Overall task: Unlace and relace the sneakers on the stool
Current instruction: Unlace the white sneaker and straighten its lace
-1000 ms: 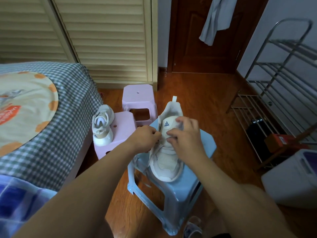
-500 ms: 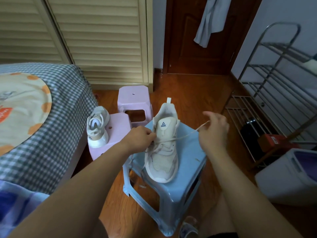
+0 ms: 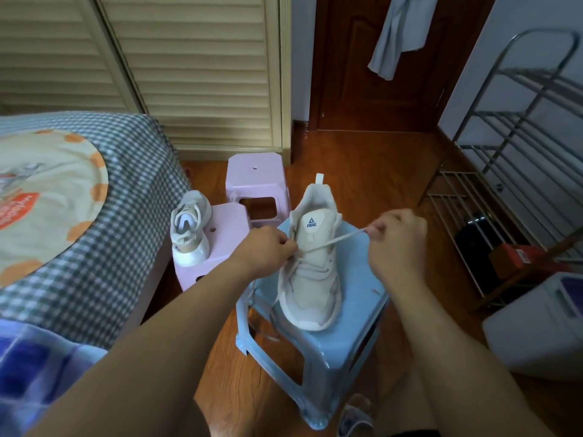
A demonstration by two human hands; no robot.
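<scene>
A cream sneaker (image 3: 312, 279) stands on the light blue stool (image 3: 344, 335), toe toward me, heel tab away. My left hand (image 3: 268, 250) pinches the sneaker's left upper edge at the top eyelets. My right hand (image 3: 396, 239) pinches the end of the lace (image 3: 334, 241), which runs taut from the eyelets out to the right. A loose lace end hangs over the stool's left side. The second cream sneaker (image 3: 189, 231) sits on a pink stool (image 3: 220, 247) to the left, apart from both hands.
Another pink stool (image 3: 255, 175) stands behind. A bed with checked cover (image 3: 104, 200) fills the left. A metal shoe rack (image 3: 517, 171) lines the right wall, with a white bin (image 3: 542, 326) in front of it. Wooden floor lies around the stools.
My right hand left the tongue and drew the lace out to the right until it went taut. My left hand stayed at the eyelets.
</scene>
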